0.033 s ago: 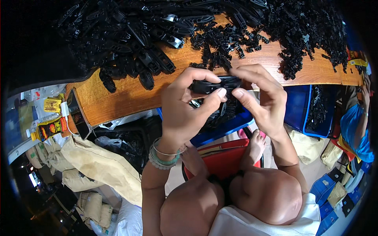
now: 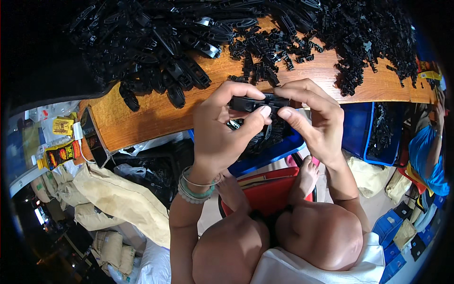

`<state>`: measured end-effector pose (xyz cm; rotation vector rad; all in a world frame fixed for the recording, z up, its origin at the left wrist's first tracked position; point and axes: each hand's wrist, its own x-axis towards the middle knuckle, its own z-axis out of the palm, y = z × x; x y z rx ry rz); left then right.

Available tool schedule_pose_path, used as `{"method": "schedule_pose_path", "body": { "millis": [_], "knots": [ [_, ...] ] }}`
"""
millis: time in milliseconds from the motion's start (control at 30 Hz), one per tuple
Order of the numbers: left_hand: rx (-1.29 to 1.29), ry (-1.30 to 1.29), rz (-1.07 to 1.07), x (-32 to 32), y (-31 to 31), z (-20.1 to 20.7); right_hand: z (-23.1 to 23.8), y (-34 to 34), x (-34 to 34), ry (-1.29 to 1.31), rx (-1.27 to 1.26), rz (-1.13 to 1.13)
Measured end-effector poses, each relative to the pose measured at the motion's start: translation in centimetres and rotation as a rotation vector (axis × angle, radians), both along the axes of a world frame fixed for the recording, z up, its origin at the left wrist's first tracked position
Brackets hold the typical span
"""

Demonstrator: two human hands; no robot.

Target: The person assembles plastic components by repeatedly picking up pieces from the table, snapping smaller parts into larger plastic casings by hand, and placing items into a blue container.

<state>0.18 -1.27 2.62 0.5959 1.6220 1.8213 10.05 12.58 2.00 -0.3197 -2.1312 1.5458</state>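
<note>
Between both hands, just off the front edge of the table, is a long black plastic part [image 2: 243, 103] with a slot along it. My left hand [image 2: 222, 128] pinches its left side between thumb and fingers, the thumb pressed on the near face. At its right end the fingertips of my right hand [image 2: 317, 118] close on the part, the thumb slightly lower. Whether a smaller piece sits under the right fingers is hidden. A pile of similar long black parts [image 2: 175, 71] lies to the left on the table, and many small black clips [image 2: 260, 52] lie beyond the hands.
The wooden table [image 2: 123, 118] spans the far side, with another heap of small clips [image 2: 373, 42] at right. A blue bin [image 2: 265, 163] with black parts stands below my hands, another blue bin [image 2: 366, 142] to the right. A person in blue [image 2: 428, 151] is at far right.
The black part has tilted slightly in my fingers, showing more of its slot. My right fingertips have shifted a little down against its right end.
</note>
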Motion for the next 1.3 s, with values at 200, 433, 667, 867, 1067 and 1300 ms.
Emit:
{"method": "schedule_pose_path", "body": {
  "millis": [200, 433, 667, 867, 1067, 1300],
  "knots": [
    [0.027, 0.002, -0.065, 0.0, -0.4, 0.2, -0.5, 0.1, 0.2, 0.112, 0.200, -0.033],
    [-0.045, -0.091, -0.110, 0.4, 0.0, 0.3, -1.2, -0.3, 0.2, 0.238, 0.143, -0.131],
    [-0.083, -0.138, -0.100, 0.4, -0.2, 0.8, -0.9, -0.1, 0.2, 0.191, 0.281, -0.120],
    [-0.038, 0.082, -0.093, 0.4, -0.3, 0.7, -0.8, -0.2, 0.1, 0.246, 0.414, -0.088],
    [-0.038, -0.139, -0.098, 0.5, -0.3, 1.1, -0.7, 0.1, -0.1, 0.264, 0.499, -0.096],
    [-0.078, 0.072, -0.065, 0.3, -1.1, 1.0, 0.3, -0.3, 0.0, 0.028, 0.150, 0.016]
  ]
}}
